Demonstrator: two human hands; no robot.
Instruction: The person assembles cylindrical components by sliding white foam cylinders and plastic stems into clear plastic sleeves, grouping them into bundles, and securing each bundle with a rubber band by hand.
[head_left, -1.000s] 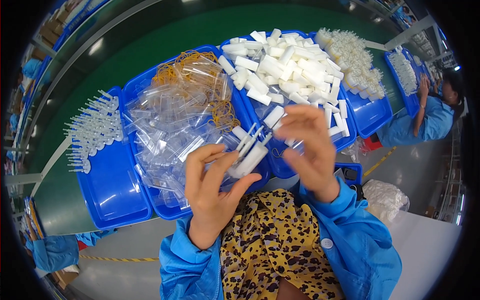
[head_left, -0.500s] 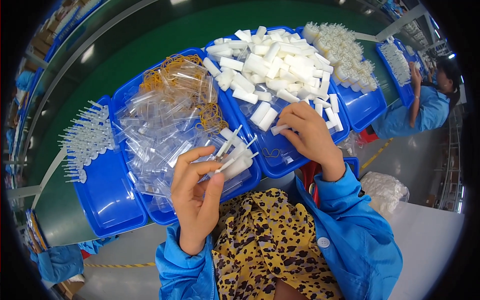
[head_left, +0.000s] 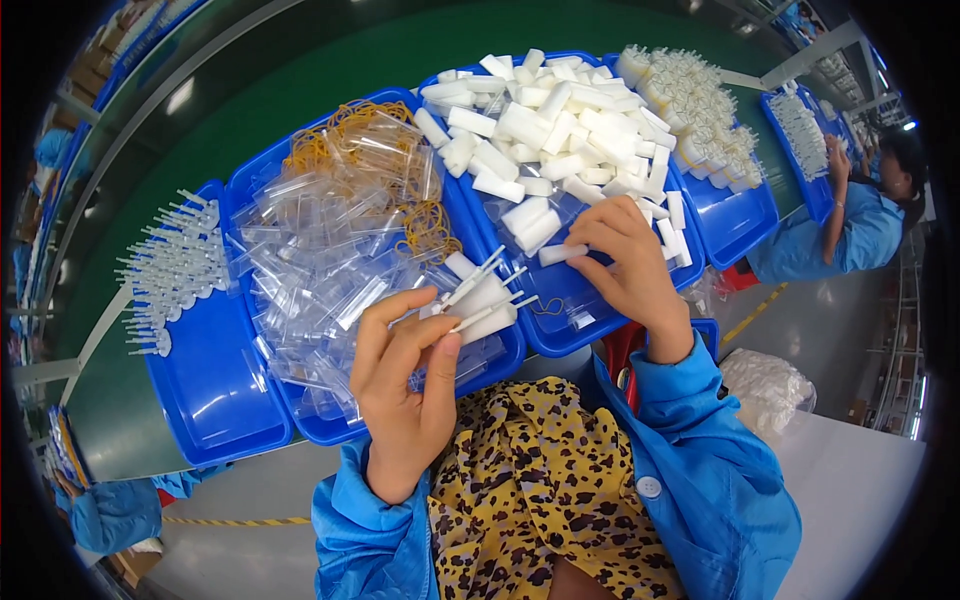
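My left hand (head_left: pixel 408 395) is closed on several thin white plastic sticks (head_left: pixel 490 312), their tips fanning out to the right past the fingers. Behind the sticks are a few white foam pieces (head_left: pixel 478 294); I cannot tell whether the hand touches them. Between thumb and fingers, my right hand (head_left: pixel 635 275) pinches a small white foam cylinder (head_left: pixel 560 254) by its right end. It is above the front of a blue tray (head_left: pixel 565 335) heaped with white foam pieces (head_left: pixel 570 125). Under my left hand lie clear plastic sleeves (head_left: pixel 310 290) in another blue tray (head_left: pixel 325 430).
Yellow rubber bands (head_left: pixel 335 135) lie among the sleeves. On the left, white stick-like parts (head_left: pixel 175 265) stand in a blue tray (head_left: pixel 225 400). White bundled parts (head_left: pixel 690 110) fill the back of a right-hand tray (head_left: pixel 735 228). A co-worker (head_left: pixel 835 225) sits far right.
My right hand has shifted slightly right and down, with more of the foam cylinder showing. My left hand has moved a little to the right with the sticks.
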